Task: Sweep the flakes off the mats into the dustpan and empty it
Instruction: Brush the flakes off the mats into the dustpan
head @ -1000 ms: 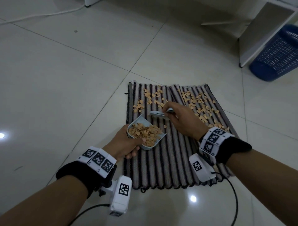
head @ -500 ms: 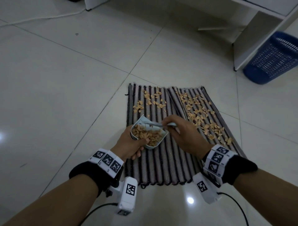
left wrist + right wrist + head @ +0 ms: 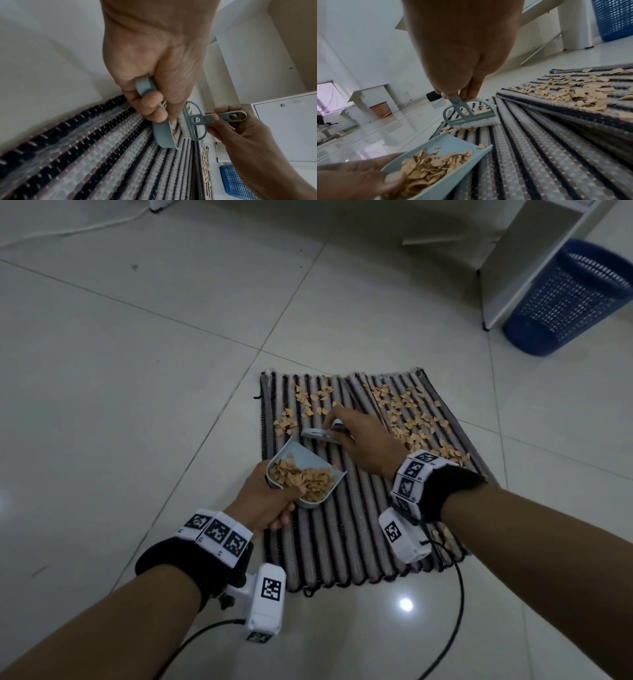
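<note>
Between thumb and fingers the right hand [image 3: 359, 441] pinches the small brush [image 3: 469, 115], bristles down behind loose flakes [image 3: 310, 405], probably to drag them nearer. Just before it, the left hand [image 3: 265, 498] grips the half-full dustpan [image 3: 305, 474], mouth toward the brush, tilted on the striped mats [image 3: 346, 525]. More flakes wait on the right mat.

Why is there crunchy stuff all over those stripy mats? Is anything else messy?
Tan flakes lie spilled over both striped mats; many already sit in the dustpan. The right mat's edge overlaps the left one. Nothing else looks odd.
</note>
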